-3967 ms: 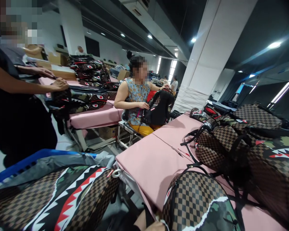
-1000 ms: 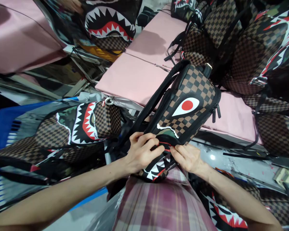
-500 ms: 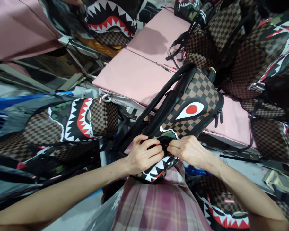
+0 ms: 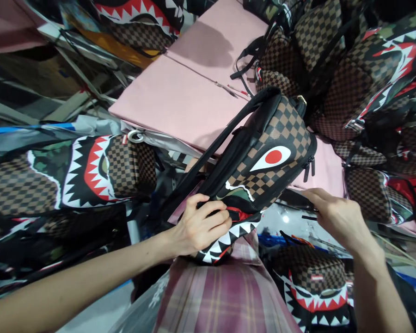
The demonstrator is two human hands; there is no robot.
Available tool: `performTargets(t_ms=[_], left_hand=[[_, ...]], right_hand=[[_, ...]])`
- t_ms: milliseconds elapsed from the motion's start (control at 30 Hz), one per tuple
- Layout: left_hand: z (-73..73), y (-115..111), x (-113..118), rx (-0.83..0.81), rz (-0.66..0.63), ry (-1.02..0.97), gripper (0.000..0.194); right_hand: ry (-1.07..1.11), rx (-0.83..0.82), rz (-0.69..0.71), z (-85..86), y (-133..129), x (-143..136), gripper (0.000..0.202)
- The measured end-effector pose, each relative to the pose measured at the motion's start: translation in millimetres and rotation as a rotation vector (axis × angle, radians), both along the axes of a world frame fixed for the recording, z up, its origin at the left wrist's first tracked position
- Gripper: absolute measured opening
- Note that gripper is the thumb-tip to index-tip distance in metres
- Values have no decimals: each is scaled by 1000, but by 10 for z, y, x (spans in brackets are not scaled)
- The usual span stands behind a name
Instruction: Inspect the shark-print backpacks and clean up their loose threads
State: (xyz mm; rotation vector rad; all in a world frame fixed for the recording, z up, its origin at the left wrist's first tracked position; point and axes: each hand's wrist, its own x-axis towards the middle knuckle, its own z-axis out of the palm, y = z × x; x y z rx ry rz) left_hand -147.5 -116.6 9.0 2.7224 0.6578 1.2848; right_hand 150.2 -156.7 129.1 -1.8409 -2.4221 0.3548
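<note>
A small backpack (image 4: 280, 125) with a brown check pattern, a red-and-white eye and shark teeth leans tilted over my lap, against the table edge. My left hand (image 4: 204, 222) is closed on its lower part, beside an opening with red lining (image 4: 238, 213). The left fingertips are partly hidden in the dark folds. My right hand (image 4: 339, 217) is off the backpack, to its right, near the table's front edge. Its visible fingers stretch left over a dark strip, and I see nothing held in them; the thumb is hidden. Black zip pulls (image 4: 309, 169) hang from the backpack's side.
A pink-topped table (image 4: 180, 97) lies ahead, with thin snips (image 4: 229, 90) on it. More check backpacks (image 4: 353, 92) are piled at the right. Another backpack (image 4: 90, 171) lies at the left, near a white tape roll (image 4: 136, 136). One more backpack (image 4: 314, 282) sits low at the right.
My right hand has let go of the backpack's opening and moved right, towards the table edge. The red lining now shows more. My left hand keeps its hold; the view has shifted slightly.
</note>
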Motion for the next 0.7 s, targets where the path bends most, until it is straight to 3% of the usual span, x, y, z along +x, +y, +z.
performTargets(t_ms=[67, 167, 267, 333, 400, 467, 567, 633, 700], left_hand=[[-7, -5, 4, -29, -22, 15, 16], [-10, -27, 11, -56, -48, 24, 15], [33, -12, 41, -63, -41, 57, 12], [118, 60, 77, -63, -4, 105, 11], [253, 197, 113, -80, 50, 129, 19], [408, 390, 121, -163, 105, 115, 30], [550, 736, 32, -427, 186, 45, 32], [512, 972, -114, -590, 271, 12, 30], [360, 1185, -320, -617, 387, 23, 30]], right_hand=[[58, -21, -52, -102, -71, -64, 57], [202, -191, 92, -322, -58, -339, 63], [76, -264, 175, -489, 52, -571, 53], [90, -272, 152, -543, 131, -644, 37], [265, -254, 79, -563, 208, -684, 19], [524, -198, -37, -565, 305, -719, 15], [874, 65, -279, -595, 530, -719, 18], [1049, 243, -451, -695, 713, -627, 23], [1168, 268, -597, -908, 882, -467, 27]])
